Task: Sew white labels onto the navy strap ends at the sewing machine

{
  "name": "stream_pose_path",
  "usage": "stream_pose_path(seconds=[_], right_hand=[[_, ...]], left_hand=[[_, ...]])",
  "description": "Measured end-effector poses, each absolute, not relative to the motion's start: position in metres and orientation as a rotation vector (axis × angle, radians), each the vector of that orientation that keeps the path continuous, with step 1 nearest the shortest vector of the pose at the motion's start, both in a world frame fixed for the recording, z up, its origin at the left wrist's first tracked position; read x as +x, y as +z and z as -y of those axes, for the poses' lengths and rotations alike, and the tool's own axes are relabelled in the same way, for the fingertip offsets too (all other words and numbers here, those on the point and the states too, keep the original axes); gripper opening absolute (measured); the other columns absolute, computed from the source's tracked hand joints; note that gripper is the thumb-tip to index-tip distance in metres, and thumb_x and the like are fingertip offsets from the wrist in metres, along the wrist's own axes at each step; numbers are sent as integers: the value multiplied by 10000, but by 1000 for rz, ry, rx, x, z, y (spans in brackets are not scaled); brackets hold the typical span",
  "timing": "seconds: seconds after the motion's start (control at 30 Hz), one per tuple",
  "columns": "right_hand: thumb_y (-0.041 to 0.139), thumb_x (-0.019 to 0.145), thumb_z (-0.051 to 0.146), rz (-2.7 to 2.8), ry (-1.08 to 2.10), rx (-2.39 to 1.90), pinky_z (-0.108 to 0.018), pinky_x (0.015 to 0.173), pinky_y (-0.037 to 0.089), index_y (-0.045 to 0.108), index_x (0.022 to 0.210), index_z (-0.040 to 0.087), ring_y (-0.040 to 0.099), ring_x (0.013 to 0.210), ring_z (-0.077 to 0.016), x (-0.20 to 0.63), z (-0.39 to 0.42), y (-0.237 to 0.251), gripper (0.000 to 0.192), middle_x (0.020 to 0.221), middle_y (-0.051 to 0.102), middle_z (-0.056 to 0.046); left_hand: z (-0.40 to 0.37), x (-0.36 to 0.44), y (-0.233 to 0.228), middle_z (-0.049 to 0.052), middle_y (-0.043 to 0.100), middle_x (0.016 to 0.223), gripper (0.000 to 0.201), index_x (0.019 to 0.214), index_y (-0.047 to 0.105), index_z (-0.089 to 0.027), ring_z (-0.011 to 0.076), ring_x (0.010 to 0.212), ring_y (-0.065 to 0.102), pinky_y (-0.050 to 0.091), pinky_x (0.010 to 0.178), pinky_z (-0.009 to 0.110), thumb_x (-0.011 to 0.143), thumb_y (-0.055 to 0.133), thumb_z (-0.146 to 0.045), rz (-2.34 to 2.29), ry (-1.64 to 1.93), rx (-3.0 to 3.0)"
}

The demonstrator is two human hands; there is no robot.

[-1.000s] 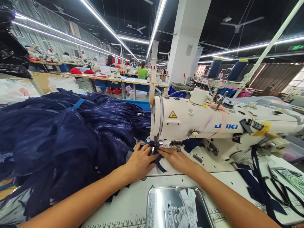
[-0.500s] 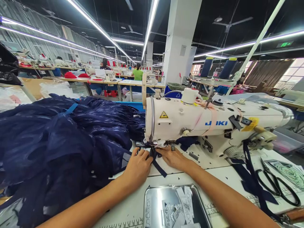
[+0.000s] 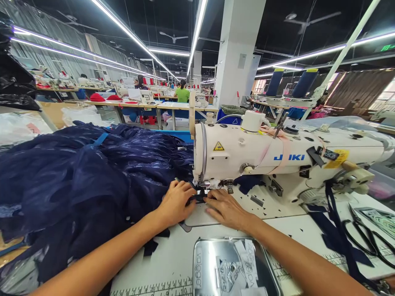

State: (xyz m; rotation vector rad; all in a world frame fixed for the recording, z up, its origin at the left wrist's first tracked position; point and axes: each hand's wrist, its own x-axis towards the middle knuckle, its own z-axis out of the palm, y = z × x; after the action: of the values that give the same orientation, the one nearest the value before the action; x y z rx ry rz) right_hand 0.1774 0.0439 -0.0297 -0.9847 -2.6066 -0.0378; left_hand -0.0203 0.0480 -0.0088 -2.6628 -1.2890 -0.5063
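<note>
A white sewing machine (image 3: 247, 152) stands before me, its needle area low at the left end. Under its presser foot, a short navy fabric strip (image 3: 200, 198) runs crosswise between my hands. My left hand (image 3: 175, 205) has its fingers curled on the strip's left end. At the right end, my right hand (image 3: 228, 209) rests its fingertips on the strip, with the thumb lower on the machine bed. What lies beneath the fingertips is partly hidden. A large heap of navy garments (image 3: 92, 176) spreads left of the machine, close to my left forearm.
A metal tray (image 3: 262, 263) with printed labels and small parts sits in front of me. Black scissors (image 3: 361, 230) and navy strips (image 3: 333, 230) lie at the right. Navy thread cones (image 3: 304, 84) stand behind the machine. Fabric scraps dot the table. Another person (image 3: 183, 94) sits far back.
The navy strip, whose end pointed toward me, now lies crosswise between both hands. My right fingers have come forward from beside the needle. The view has shifted slightly left.
</note>
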Motion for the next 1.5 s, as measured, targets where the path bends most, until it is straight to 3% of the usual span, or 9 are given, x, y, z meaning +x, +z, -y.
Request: stream_pose_path(seconds=[0.43,0.53,0.63,0.83,1.0,1.27,1.5], right_hand=[[429,844,172,2472,172,-841,-317,809,437,614,990,168,529,892,-168,187,-57,-43,236,973,574,-72],[398,856,158,2509,86,-764,-307,771,455,618,972,159,533,837,-164,187,-57,-40,249,932,579,-75],[384,848,127,2538,-59,-712,-326,781,459,609,990,132,523,877,-188,187,-55,-38,266,968,576,-102],[402,837,125,2522,-159,-697,-342,809,461,605,983,121,519,925,-206,187,-52,-42,250,993,587,-110],[404,832,120,2510,-150,-690,-345,792,470,603,982,113,535,902,-205,187,-53,-43,250,983,597,-110],[388,849,142,2524,-104,-737,-355,806,464,599,1002,103,534,940,-216,186,-53,-41,263,994,607,-112],[433,830,172,2544,-85,-835,-372,851,445,605,1005,103,543,961,-216,183,-52,-39,255,1052,599,-122]], left_hand=[[-59,-9,-40,6,583,679,178,715,630,-174,145,680,487,331,715,304,814,485,-145,909,-606,-2629],[-55,-10,-37,17,616,755,188,764,635,-181,153,749,518,339,738,312,833,460,-166,941,-572,-2673],[-47,-14,-35,25,642,952,198,907,618,-195,169,920,535,299,871,360,827,448,-131,992,-540,-2724],[-37,-25,-32,63,535,1214,407,1125,515,-196,239,1144,443,149,995,499,735,502,-79,1103,-333,-2830],[-42,-27,-30,68,506,1244,455,1160,493,-198,256,1173,417,117,1001,551,735,444,-42,1106,-225,-2846],[-49,-32,-44,57,536,1213,438,1167,491,-225,234,1154,440,104,1023,524,763,435,-65,1046,-296,-2753],[-49,-28,-30,74,524,1224,439,1155,506,-207,250,1151,445,155,1008,539,748,443,-56,1086,-237,-2817]])
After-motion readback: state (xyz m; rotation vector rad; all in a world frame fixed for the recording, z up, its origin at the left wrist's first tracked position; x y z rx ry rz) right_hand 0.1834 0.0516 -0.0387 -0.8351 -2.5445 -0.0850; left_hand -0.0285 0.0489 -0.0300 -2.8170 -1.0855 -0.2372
